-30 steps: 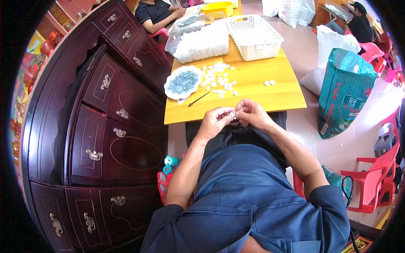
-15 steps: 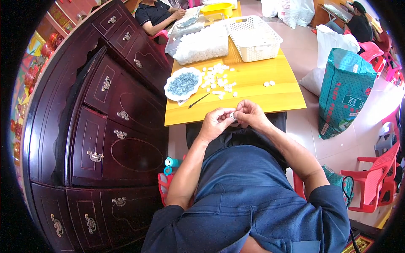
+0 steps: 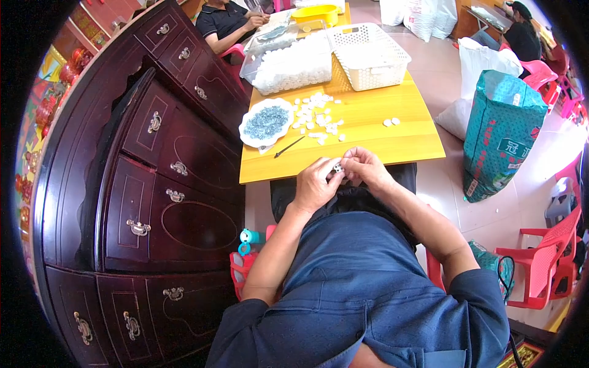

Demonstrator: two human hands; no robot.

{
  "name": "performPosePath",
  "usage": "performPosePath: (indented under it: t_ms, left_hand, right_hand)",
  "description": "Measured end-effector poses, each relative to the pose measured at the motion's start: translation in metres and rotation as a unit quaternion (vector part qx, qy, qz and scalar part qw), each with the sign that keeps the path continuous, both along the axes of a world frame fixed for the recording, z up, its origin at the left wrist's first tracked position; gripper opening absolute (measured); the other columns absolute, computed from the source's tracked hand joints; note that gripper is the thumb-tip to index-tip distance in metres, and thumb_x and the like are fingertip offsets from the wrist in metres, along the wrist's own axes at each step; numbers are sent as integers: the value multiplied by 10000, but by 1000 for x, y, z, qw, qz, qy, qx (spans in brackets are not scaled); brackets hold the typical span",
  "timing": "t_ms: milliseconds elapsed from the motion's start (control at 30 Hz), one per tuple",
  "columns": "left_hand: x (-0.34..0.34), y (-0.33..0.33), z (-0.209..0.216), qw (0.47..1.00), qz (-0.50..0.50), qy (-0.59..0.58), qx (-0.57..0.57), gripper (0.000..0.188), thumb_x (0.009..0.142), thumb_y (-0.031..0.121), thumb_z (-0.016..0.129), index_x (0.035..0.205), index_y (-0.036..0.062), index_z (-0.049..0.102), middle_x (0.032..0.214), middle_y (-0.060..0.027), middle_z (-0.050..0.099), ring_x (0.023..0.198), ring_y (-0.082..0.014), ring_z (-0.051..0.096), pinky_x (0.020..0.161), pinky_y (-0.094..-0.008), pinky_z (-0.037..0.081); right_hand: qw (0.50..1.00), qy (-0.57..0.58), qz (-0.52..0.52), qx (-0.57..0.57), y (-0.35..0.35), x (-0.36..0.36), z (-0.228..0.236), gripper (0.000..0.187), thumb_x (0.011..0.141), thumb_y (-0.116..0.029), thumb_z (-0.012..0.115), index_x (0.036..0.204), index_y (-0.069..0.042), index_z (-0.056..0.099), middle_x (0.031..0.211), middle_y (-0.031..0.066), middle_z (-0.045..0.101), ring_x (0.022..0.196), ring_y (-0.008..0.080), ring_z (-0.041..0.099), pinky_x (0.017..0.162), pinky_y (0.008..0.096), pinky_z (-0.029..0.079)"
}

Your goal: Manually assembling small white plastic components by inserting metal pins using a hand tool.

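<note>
Just off the table's near edge, my left hand pinches a small round white piece with dark spots. My right hand meets it from the other side, its thumb and forefinger closed on the same piece. Beyond my hands, several loose white pieces lie scattered on the yellow table. Left of them is a white scalloped dish heaped with small bluish-clear parts. A thin dark pointed tool rests near the dish. Two white pieces lie apart at the right.
At the table's far end stand a clear bin full of white pieces and a white perforated basket. A dark wooden cabinet lines the left. A teal bag and red chairs stand right. Another person sits beyond.
My left hand has rolled inward, and its fingers curl more around the small piece, whose dark spots now show more. My right hand stays nearly in place.
</note>
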State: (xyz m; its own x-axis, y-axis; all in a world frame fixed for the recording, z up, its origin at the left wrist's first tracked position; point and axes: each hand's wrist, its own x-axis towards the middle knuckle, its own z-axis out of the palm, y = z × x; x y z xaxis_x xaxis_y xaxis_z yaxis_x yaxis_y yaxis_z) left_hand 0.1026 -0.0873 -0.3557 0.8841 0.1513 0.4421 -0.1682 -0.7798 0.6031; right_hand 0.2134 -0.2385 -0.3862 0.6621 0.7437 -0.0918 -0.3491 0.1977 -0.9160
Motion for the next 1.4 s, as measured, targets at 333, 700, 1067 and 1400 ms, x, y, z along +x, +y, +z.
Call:
performPosePath:
  t_ms: [333,700,1067,1400]
  left_hand:
    - [2,0,-4,998,-23,-36,41,335,844,97,764,1160,8,699,951,-130,703,683,-238,686,658,-350,555]
    - [0,-4,-4,1000,6,-24,10,304,834,164,781,1102,37,715,955,-141,707,783,-317,703,698,-401,562]
    - [2,-2,-2,998,-5,-48,35,274,858,109,764,1118,39,714,924,-132,708,684,-251,700,632,-362,547]
    - [2,-2,-2,995,-6,-78,55,231,877,100,740,1096,32,705,946,-157,709,826,-356,697,709,-404,548]
  right_hand:
    - [1000,-6,-15,25,3,1,-10,135,941,-103,724,997,-65,608,762,-15,632,616,57,547,528,201,424]
    - [999,17,-9,29,4,3,-12,87,947,-105,706,964,-70,629,766,-15,635,618,59,543,534,203,424]
    - [999,31,5,26,1,0,-2,73,952,-119,694,972,-78,637,757,-20,626,630,63,546,547,201,433]
    - [999,8,-27,44,3,-5,0,98,936,-71,714,983,-37,636,766,-7,642,641,59,546,590,206,450]
